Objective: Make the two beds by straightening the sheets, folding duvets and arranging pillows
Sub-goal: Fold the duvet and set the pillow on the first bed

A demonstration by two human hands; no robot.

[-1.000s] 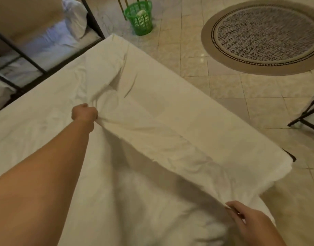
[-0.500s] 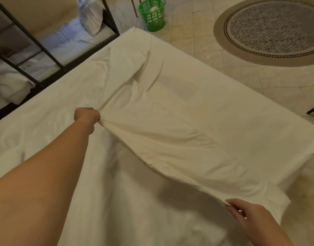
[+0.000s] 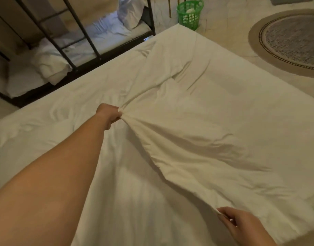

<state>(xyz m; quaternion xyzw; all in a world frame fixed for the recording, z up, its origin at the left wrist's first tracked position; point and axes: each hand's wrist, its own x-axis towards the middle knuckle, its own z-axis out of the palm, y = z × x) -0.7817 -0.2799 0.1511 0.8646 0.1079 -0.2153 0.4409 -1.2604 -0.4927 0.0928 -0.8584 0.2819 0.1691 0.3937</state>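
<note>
The white duvet [image 3: 214, 112] lies spread over the near bed w/ one flap folded back on itself. The fold's edge runs as a ridge diagonally across the duvet's middle & casts a shadow on the layer below. Your left hand [image 3: 109, 115] is at the ridge's far end, fingers balled tight & clamped on a bunch of the cloth, creases fanning out from the fist. Your right hand [image 3: 241, 226] is at the ridge's near end, by the duvet's near right corner, fingers [image 3: 223, 217] & thumb pinched together on the cloth edge. Beyond the duvet's far left side stands a second bed [image 3: 106, 34] w/ a black metal frame & a pillow [image 3: 130, 13] on it. Past the duvet's far corner a green basket [image 3: 190, 14] sits on the tiled floor [image 3: 229, 18]. A round rug [image 3: 291, 41] lies off the duvet's far right side.
</note>
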